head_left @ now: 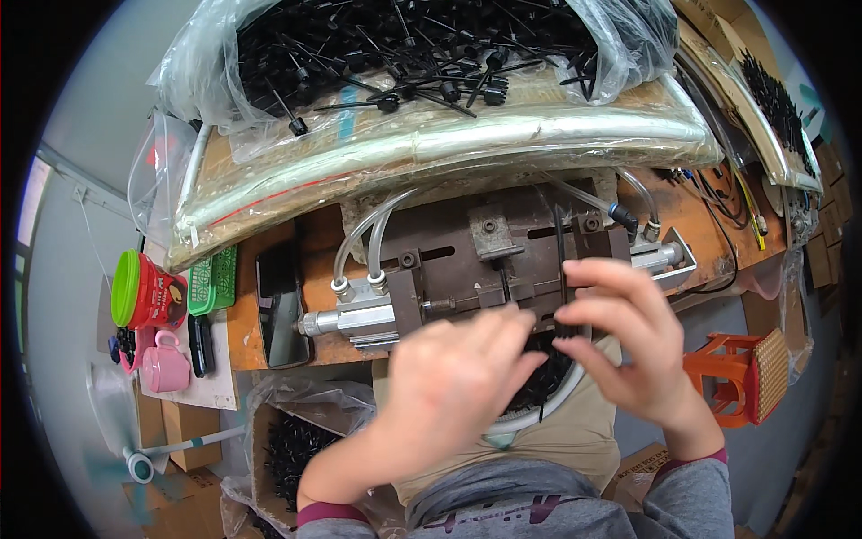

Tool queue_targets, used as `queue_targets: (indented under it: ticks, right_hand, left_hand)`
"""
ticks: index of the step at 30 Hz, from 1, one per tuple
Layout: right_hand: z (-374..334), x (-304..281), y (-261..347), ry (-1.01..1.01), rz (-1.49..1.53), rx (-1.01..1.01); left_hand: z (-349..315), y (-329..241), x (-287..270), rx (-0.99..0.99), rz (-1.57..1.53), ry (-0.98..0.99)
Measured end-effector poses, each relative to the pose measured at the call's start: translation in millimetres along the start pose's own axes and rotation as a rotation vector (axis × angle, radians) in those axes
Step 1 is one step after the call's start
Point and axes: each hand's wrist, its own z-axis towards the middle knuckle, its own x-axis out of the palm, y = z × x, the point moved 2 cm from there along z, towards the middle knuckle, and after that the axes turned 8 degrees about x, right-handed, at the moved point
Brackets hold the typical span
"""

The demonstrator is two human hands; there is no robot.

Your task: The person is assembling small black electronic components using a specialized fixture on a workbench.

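Note:
My right hand (624,328) pinches a black plastic part with a long thin stem (560,244) between thumb and fingers; the stem points up, away from me. My left hand (449,373) is beside it, its fingertips over the middle of a dark metal clamping fixture (440,225). Motion blurs this hand, and its fingers hide whatever is beneath them. Another thin black piece (505,278) lies in the fixture's centre slot. Below my hands, on my lap, a round white-rimmed container (567,388) holds more black parts.
A large plastic-lined tray (431,135) heaped with black stemmed parts stands behind the fixture. Air cylinders (350,322) with clear hoses flank it. A phone (280,305), green basket (214,278) and pink mug (166,364) sit left. An orange stool (723,377) stands right.

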Motion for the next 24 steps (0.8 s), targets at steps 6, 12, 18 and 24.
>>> queue_targets:
  ticks: [6, 12, 18, 24]
  right_hand:
    - [-30.8, 30.5, 1.4, 0.112, -0.212, -0.049]
    - [-22.0, 46.7, 2.3, 0.156, -0.392, -0.099]
    - [-15.5, 43.1, 6.3, 0.217, -0.419, -0.057]
    - [67.4, 5.3, -15.0, -0.036, -0.187, -0.127]
  left_hand:
    - [72.5, 91.4, -66.6, -0.04, 0.215, -0.414]
    - [107.7, 139.8, -63.0, -0.391, 0.273, -0.157]
    - [84.0, 116.0, -68.2, -0.244, 0.054, -0.306]
    - [35.4, 38.3, -58.8, -0.077, -0.164, -0.345]
